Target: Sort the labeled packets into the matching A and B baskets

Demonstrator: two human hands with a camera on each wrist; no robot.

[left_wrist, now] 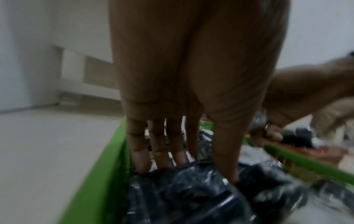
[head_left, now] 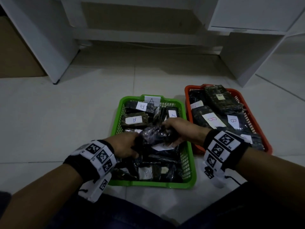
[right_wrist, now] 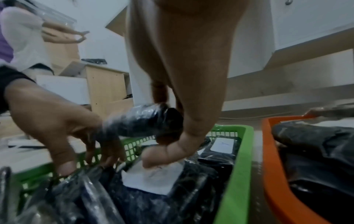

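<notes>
Our right hand [head_left: 179,129] curls round one end of a dark plastic-wrapped packet [head_left: 155,135], thumb tucked under it. Our left hand [head_left: 123,147] comes in from the other side: in the left wrist view its fingers [left_wrist: 159,145] run nearly straight, tips touching dark wrapped plastic, while in the head view that hand seems to clasp the packet's near end, so we cannot tell how firmly it holds. We have the packet raised just above the middle of the green basket [head_left: 115,128], whose far rim carries an "A" tag [head_left: 152,100]. Below it lie more dark packets with white "A" labels [head_left: 134,120]. Just beside it on the right sits the orange basket [head_left: 257,124], loaded with packets labelled "B" [head_left: 212,119]. Both baskets rest on the pale tiled floor [head_left: 66,116].
</notes>
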